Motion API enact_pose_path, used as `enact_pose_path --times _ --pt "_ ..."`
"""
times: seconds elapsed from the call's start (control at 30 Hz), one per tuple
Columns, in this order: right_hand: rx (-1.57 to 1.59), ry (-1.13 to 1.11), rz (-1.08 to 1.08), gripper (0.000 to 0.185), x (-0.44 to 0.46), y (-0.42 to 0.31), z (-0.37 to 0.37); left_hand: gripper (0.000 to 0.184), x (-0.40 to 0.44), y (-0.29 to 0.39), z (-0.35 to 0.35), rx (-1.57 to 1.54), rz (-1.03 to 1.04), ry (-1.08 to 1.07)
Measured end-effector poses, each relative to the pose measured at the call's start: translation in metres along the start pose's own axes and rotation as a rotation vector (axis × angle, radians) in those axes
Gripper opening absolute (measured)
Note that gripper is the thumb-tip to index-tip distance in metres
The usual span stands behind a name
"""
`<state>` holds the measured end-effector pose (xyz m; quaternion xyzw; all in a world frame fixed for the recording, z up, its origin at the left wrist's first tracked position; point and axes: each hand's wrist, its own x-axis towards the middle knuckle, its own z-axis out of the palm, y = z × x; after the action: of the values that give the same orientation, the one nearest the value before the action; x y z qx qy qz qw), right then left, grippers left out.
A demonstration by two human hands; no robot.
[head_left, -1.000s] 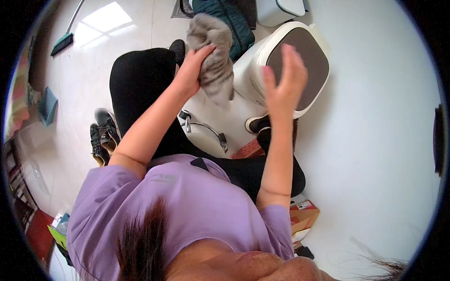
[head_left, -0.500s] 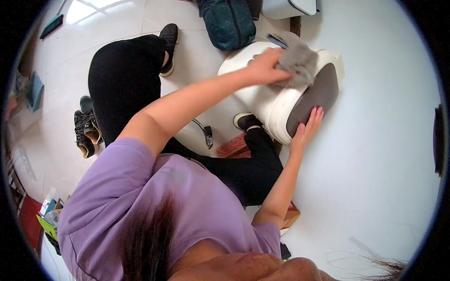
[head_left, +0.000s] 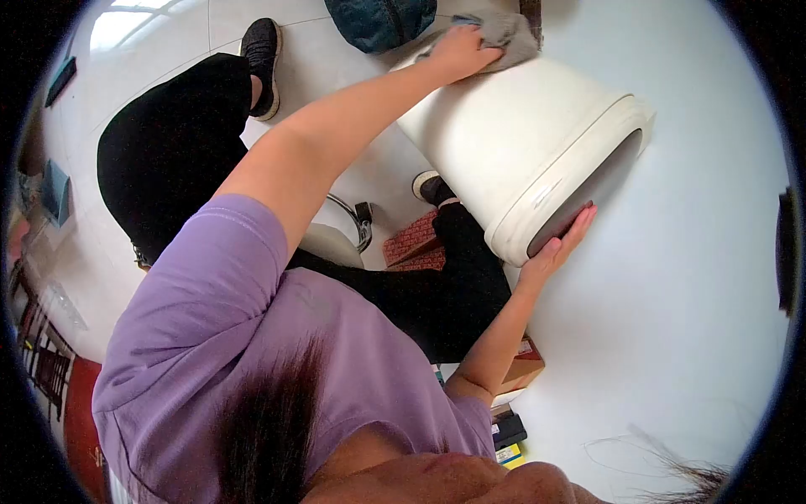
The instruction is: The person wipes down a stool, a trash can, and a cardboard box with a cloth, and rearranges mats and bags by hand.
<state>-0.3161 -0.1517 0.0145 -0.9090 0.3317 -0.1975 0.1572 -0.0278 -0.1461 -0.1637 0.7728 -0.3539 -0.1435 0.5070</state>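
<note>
My left hand [head_left: 464, 55] is closed on a grey cloth [head_left: 514, 40] and presses it against the lower side wall of a white bin [head_left: 512, 118]. The bin is tilted, its dark grey lid panel [head_left: 592, 181] facing right and down. Against that panel and the bin's rim lies my right hand [head_left: 556, 250], with its fingers stretched out and no object held in it.
A dark teal bag [head_left: 382, 21] is beyond the bin. My legs in black trousers [head_left: 172, 147] spread to both sides, with a black shoe [head_left: 262, 63] at upper left. Red patterned material [head_left: 413, 244], a stool's metal ring [head_left: 357, 220] and a cardboard box [head_left: 522, 370] are near.
The bin has tipped over further, its lid turning away to the lower right. My left hand has carried the cloth from the lid area to the lower wall. My right hand has come down onto the lid.
</note>
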Motion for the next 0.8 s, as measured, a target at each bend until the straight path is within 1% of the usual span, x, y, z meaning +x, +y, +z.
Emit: enact_pose_path --times 0.03,0.1,0.17,0.23,0.27,0.3,0.37,0.43,0.5,0.53,0.57,0.6,0.63,0.7,0.73,0.77,0.8 --pt "-0.005 0.002 0.004 0.074 0.0 0.002 0.0 0.043 -0.006 0.002 -0.008 0.007 -0.004 -0.004" --pt "-0.001 0.003 0.022 0.074 -0.001 0.003 0.004 0.043 -0.03 0.017 -0.02 -0.282 -0.161 -0.082" --pt "0.008 0.023 0.006 0.075 0.0 0.002 0.005 0.044 -0.062 0.049 -0.028 -0.239 -0.024 -0.059" --pt "0.021 0.021 0.015 0.074 -0.001 0.005 0.009 0.046 -0.093 0.1 -0.051 -0.357 0.178 0.024" --pt "0.017 0.017 0.017 0.073 -0.001 0.006 0.008 0.046 -0.104 0.113 -0.055 -0.365 0.171 0.013" --pt "0.014 0.019 0.012 0.072 -0.001 0.006 0.003 0.048 -0.114 0.128 -0.059 -0.363 0.172 0.046" --pt "-0.011 0.01 -0.004 0.07 -0.001 0.007 0.002 0.05 -0.123 0.126 -0.05 -0.372 0.172 0.062" --pt "-0.038 -0.01 -0.054 0.065 0.002 0.005 0.001 0.044 -0.129 0.093 -0.032 -0.22 0.274 0.266" --pt "-0.011 0.015 -0.071 0.064 0.007 0.003 0.004 0.038 -0.127 0.071 -0.034 -0.28 0.059 0.265" --pt "-0.012 0.016 -0.069 0.064 0.008 -0.003 0.004 0.038 -0.128 0.052 -0.033 -0.282 0.06 0.263" --pt "-0.021 0.018 -0.055 0.063 0.012 -0.01 0.003 0.034 -0.129 0.031 -0.03 -0.36 -0.069 0.233" --pt "-0.027 0.028 -0.048 0.061 0.016 -0.016 0.003 0.03 -0.125 0.03 -0.038 -0.437 -0.188 0.208" --pt "-0.021 0.041 -0.055 0.061 0.02 -0.021 0.002 0.03 -0.125 0.035 -0.043 -0.432 -0.174 0.213" --pt "-0.101 0.001 -0.06 0.058 0.02 -0.029 0.0 0.025 -0.132 0.056 -0.049 -0.487 -0.155 0.363" --pt "-0.097 0.014 -0.047 0.054 0.022 -0.033 0.003 0.024 -0.133 0.068 -0.055 -0.558 -0.154 0.335" --pt "-0.095 0.006 -0.026 0.054 0.026 -0.03 0.018 0.024 -0.134 0.069 -0.055 -0.551 -0.166 0.317" --pt "-0.131 -0.003 -0.034 0.053 0.029 -0.033 0.026 0.025 -0.137 0.079 -0.063 -0.63 -0.177 0.284"
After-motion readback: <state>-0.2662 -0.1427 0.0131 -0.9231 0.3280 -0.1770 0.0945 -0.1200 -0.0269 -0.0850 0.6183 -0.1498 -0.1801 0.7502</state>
